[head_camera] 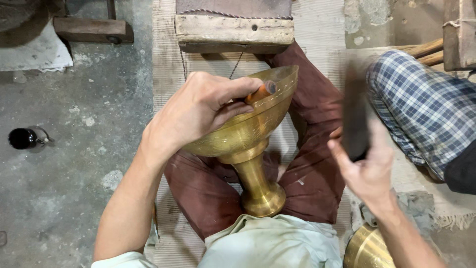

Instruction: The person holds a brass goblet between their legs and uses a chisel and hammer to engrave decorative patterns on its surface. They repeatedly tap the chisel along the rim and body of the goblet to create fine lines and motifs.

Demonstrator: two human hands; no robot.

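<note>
A brass goblet-shaped bowl [248,134] lies tilted across my lap, its foot toward my body and its rim toward a wooden block. My left hand [198,106] rests on the bowl's rim and is shut on a small orange-handled chisel [261,91], whose tip meets the bowl's inner edge. My right hand [367,168] is raised to the right of the bowl, shut on a dark blurred mallet-like block [356,116].
A worn wooden block [234,32] stands just beyond the bowl. Another person's leg in checked cloth [421,109] is at the right. A second brass piece [367,248] sits at my right hip. A dark cup [25,138] stands on the concrete floor, left.
</note>
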